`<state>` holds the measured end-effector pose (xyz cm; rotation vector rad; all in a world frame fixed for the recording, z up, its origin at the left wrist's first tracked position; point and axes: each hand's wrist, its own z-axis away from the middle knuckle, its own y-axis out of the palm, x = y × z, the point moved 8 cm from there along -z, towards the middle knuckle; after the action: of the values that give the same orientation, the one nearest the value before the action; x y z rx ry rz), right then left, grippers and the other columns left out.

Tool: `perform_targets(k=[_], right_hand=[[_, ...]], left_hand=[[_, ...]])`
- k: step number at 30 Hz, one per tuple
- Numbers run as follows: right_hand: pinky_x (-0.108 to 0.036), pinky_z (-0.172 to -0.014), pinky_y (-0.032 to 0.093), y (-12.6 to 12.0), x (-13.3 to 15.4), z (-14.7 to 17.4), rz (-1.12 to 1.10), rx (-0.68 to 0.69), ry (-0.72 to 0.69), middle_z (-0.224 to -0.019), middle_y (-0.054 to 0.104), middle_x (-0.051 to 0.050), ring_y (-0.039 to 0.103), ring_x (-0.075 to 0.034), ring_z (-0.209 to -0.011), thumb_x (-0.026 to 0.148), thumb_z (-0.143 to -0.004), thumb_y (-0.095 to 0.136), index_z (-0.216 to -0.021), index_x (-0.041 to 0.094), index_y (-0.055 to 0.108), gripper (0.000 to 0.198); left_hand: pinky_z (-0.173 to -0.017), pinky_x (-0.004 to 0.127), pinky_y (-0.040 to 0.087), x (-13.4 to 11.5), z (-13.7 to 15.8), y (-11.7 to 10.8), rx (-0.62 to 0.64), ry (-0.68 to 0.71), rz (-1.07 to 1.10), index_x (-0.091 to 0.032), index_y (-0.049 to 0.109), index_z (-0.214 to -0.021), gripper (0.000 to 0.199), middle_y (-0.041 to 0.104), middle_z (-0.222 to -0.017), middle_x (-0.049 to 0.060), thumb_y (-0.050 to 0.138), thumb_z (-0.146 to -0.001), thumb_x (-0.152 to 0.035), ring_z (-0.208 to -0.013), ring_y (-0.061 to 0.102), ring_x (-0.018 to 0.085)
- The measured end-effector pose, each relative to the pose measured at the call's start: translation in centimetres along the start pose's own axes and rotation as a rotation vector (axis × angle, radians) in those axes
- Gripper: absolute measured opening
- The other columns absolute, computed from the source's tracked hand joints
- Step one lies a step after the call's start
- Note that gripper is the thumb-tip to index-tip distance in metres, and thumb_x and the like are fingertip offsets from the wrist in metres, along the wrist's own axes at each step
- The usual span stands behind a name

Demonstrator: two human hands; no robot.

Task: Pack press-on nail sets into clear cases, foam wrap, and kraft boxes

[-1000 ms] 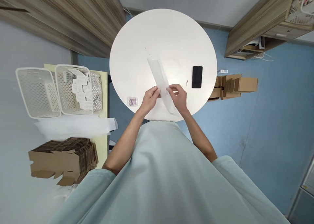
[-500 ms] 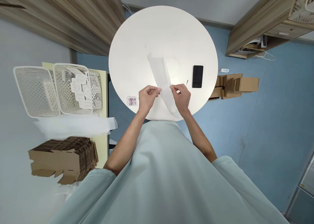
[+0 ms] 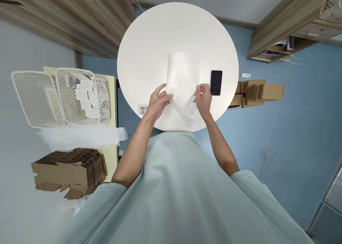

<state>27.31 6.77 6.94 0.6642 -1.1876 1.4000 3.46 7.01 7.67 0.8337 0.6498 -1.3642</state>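
A thin, translucent white sheet (image 3: 182,83) is spread out over the round white table (image 3: 149,34), with one corner pointing toward my body. My left hand (image 3: 159,100) pinches its left edge between thumb and fingers. At the opposite edge, my right hand (image 3: 203,98) grips the sheet with thumb and forefinger, its other fingers curled. A small clear case with purple pieces inside (image 3: 142,109) lies just left of my left hand, partly covered by it. To the right of my right hand is a black phone (image 3: 216,82).
On a pale yellow side table (image 3: 112,101) at left stand white perforated baskets (image 3: 60,105), one with small white packets. Beside them lie a stack of white sheets (image 3: 80,137) and flattened cardboard boxes (image 3: 61,172). Brown boxes (image 3: 269,92) sit right of the table.
The sheet has opened from a narrow folded strip to a wide flat shape. My hands have moved apart, the left one slightly left and the right one slightly right.
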Motion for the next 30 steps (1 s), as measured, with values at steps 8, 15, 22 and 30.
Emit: perform_targets(k=[8, 15, 22, 30], right_hand=[[-0.028, -0.063, 0.052, 1.4, -3.0, -5.5, 0.095, 0.0, 0.059, -0.077, 0.065, 0.004, 0.069, -0.017, -0.062, 0.076, -0.108, 0.054, -0.119, 0.03, 0.057, 0.047], [-0.031, -0.069, 0.055, 1.6, -5.5, -9.3, 0.114, -0.035, 0.14, -0.081, 0.07, 0.003, 0.072, -0.018, -0.065, 0.066, -0.112, 0.055, -0.121, 0.028, 0.057, 0.039], [-0.027, -0.061, 0.056, 3.4, -7.8, -12.3, 0.031, 0.006, 0.241, -0.078, 0.07, 0.004, 0.071, -0.016, -0.061, 0.074, -0.102, 0.069, -0.115, 0.028, 0.056, 0.05], [-0.022, -0.055, 0.053, 4.9, -10.8, -11.1, -0.027, 0.167, 0.343, -0.078, 0.077, -0.001, 0.069, -0.011, -0.057, 0.052, -0.098, 0.083, -0.086, 0.022, 0.062, 0.038]], left_hand=[[-0.088, 0.046, 0.069, 2.0, -3.1, 2.0, 0.244, -0.217, 0.085, -0.019, 0.074, -0.087, 0.025, 0.075, -0.079, 0.007, 0.085, -0.071, -0.035, -0.096, 0.081, 0.032], [-0.087, 0.039, 0.067, 2.9, -8.4, -0.5, -0.039, -0.128, 0.065, -0.022, 0.066, -0.085, 0.039, 0.076, -0.09, 0.006, 0.096, -0.07, -0.041, -0.094, 0.078, 0.024], [-0.073, 0.037, 0.063, 4.9, -14.5, -4.8, -0.353, -0.134, -0.078, -0.023, 0.066, -0.085, 0.039, 0.069, -0.081, 0.004, 0.1, -0.072, -0.039, -0.079, 0.07, 0.021], [-0.079, 0.039, 0.065, 6.6, -17.0, -5.0, -0.376, -0.185, -0.03, -0.024, 0.065, -0.09, 0.058, 0.076, -0.095, 0.009, 0.102, -0.067, -0.063, -0.091, 0.075, 0.025]])
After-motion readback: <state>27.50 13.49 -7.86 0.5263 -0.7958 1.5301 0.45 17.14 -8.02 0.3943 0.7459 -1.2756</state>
